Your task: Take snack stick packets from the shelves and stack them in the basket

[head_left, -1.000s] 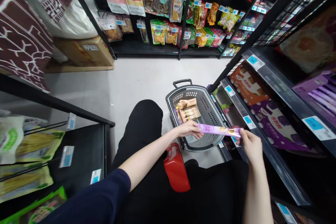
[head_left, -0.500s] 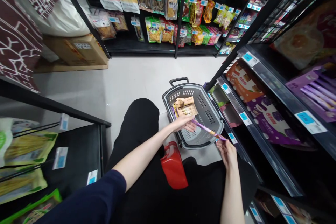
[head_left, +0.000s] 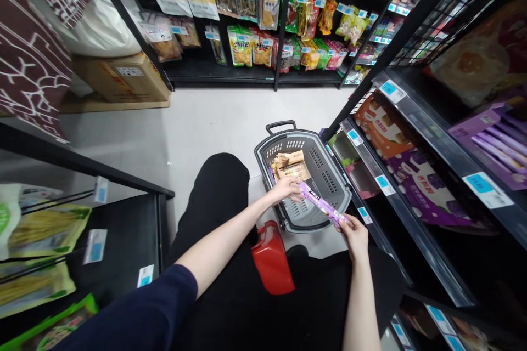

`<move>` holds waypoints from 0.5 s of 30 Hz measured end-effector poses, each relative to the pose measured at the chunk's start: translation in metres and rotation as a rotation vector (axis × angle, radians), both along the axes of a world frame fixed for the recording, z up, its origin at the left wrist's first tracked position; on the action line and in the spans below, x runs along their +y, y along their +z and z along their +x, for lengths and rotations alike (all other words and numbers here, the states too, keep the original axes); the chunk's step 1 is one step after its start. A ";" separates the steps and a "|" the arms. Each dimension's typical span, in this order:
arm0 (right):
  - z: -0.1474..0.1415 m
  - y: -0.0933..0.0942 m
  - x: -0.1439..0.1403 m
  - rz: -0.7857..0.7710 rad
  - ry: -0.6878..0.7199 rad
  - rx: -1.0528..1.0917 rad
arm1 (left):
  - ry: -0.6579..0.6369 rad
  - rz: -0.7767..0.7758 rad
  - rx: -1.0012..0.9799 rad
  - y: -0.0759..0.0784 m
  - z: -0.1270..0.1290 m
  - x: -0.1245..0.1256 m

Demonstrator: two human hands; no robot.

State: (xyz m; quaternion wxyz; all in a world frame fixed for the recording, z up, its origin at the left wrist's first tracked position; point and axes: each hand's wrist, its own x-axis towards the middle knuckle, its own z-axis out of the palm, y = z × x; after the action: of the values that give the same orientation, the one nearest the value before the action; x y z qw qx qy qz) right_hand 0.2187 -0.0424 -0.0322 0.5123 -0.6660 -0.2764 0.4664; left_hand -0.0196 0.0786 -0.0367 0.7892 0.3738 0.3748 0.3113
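Observation:
A slim purple snack packet (head_left: 321,205) stretches between my two hands, above the basket. My left hand (head_left: 287,190) pinches its far left end; my right hand (head_left: 353,235) grips the near right end. A broad printed face of the packet is turned upward. Beneath it, the grey shopping basket (head_left: 331,162) stands on the floor with its black handle at the far end. Tan snack packages (head_left: 293,165) lie in the basket's left part, partly hidden by my left hand.
A shelf (head_left: 428,277) with boxed snacks and price tags runs close along the right. Bagged snacks (head_left: 241,46) hang at the back. A cardboard box (head_left: 123,79) stands at the left. Between my knees is a red object (head_left: 272,258).
The packet has been turned from its narrow edge to show its wide purple face. My right hand has shifted slightly left, and both hands keep their hold.

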 end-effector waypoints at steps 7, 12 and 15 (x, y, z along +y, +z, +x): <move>-0.019 0.011 -0.001 0.011 0.072 0.246 | 0.153 0.032 -0.120 0.002 0.000 0.000; -0.031 0.014 -0.002 -0.198 0.273 0.366 | 0.241 0.074 -0.059 0.007 0.001 0.002; -0.031 0.003 -0.002 -0.235 0.232 0.301 | 0.443 0.077 0.017 0.011 -0.010 0.009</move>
State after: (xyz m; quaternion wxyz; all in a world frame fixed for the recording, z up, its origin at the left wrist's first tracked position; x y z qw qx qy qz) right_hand 0.1874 -0.0440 -0.0291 0.4094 -0.6079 -0.2153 0.6454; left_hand -0.0296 0.0879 -0.0255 0.6834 0.3149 0.4422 0.4881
